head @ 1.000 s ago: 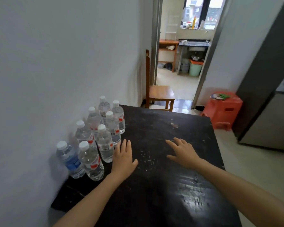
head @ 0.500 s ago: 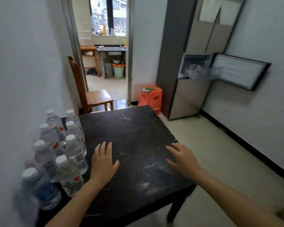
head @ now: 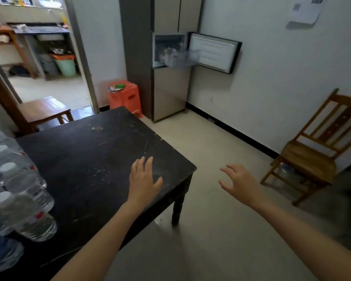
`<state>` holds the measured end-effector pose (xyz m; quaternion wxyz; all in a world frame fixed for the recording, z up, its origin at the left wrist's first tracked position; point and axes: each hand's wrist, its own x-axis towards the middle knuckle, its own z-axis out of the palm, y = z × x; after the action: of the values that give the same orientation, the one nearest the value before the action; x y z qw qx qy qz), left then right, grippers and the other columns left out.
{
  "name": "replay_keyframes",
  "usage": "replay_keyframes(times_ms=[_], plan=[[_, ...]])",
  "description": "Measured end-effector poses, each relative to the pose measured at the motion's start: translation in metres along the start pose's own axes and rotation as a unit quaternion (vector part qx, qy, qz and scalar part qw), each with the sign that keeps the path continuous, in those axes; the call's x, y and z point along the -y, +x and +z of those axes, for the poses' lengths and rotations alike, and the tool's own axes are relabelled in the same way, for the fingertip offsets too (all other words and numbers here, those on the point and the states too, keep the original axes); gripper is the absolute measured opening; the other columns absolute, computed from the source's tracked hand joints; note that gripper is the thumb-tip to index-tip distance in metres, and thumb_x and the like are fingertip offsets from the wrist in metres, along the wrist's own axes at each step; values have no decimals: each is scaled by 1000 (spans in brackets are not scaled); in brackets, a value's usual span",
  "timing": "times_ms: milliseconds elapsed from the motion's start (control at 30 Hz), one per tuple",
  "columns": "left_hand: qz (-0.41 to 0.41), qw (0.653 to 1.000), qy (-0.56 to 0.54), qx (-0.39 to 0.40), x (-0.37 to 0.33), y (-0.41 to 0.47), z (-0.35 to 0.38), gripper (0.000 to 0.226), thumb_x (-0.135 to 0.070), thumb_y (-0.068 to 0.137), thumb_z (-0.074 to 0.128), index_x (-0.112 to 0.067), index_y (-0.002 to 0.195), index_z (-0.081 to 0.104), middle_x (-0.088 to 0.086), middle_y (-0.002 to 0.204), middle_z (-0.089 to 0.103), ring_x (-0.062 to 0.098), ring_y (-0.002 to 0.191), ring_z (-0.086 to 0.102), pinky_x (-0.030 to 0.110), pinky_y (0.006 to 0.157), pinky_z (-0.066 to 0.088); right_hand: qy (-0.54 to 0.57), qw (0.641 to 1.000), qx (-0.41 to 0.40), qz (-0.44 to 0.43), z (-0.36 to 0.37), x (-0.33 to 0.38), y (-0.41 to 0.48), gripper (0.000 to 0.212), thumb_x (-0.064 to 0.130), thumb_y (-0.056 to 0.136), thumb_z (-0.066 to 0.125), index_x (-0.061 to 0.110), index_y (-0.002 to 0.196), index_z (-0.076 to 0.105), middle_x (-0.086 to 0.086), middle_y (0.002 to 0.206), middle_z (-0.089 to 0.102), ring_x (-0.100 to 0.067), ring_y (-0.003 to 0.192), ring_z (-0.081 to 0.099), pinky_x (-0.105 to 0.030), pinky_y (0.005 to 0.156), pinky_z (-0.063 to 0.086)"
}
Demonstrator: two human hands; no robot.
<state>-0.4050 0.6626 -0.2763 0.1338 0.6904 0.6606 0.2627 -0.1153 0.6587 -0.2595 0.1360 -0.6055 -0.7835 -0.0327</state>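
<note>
A: Hands first. The left hand is flat, palm down, fingers straight and close together, over the near right corner of the black table. Touching the top or just above it? I can't tell from here.

B: And the right hand is off the table altogether, out over the floor, fingers spread and relaxed. Nothing in either one, and they're well apart.

A: So where's the cargo? The water bottles stand upright in a cluster along the table's left side, with white caps and red labels. The nearest one looks to have a blue label, but it's blurred. All of them are well apart from the left hand.

B: Look past the hands, though. The fridge stands at the far wall with a small compartment door swung wide open and a clear drawer pulled out. There's something inside, too blurred to name.

A: My read is that those bottles are bound for that fridge, and the loading has barely started, if at all. Every bottle I can see is on the table and none is in a hand.

B: Agreed, early days. By my reckoning the whole carry is left: grip a bottle, cross the floor past the orange stool, and set it in the drawer.

A: One wooden chair sits by the right wall, and a second chair stands by the doorway beyond the table.
</note>
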Motion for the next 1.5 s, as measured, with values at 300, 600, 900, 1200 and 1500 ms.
replay_keyframes(times_ms=[300,600,900,1200,1500], plan=[[21,1000,-19,14,-81,15,45,68,-28,88,56,-10,143,21,14,150,18,28,139,8,41,112,17,47,997,-21,55,-12,-83,-28,39,21,80,69,2,114,62,-17,112,62,-32,108,56,-41,90,45],[-9,997,-44,-57,-173,48,98,66,-20,84,62,-5,139,30,18,145,27,32,136,17,41,108,21,81,995,-41,43,-18,-210,-3,33,18,82,68,2,109,63,-15,105,64,-31,102,57,-38,87,44],[-72,992,-4,-106,-185,84,120,66,-19,82,65,-2,138,33,21,143,30,35,135,21,42,109,19,130,991,-2,40,7,-263,53,32,18,84,64,2,112,62,-17,111,62,-32,108,52,-37,91,40],[-100,982,23,-156,-174,190,137,67,-22,82,65,-4,138,32,20,144,29,34,136,19,45,110,19,123,991,-17,-39,21,-301,192,40,21,83,66,4,118,59,-16,116,60,-33,109,53,-43,91,44],[-76,985,7,-155,-198,320,179,63,-20,81,66,-1,134,37,21,138,37,36,129,29,43,106,25,55,994,-13,-97,13,-364,314,44,22,77,73,4,116,62,-21,114,61,-36,108,57,-43,92,43]])
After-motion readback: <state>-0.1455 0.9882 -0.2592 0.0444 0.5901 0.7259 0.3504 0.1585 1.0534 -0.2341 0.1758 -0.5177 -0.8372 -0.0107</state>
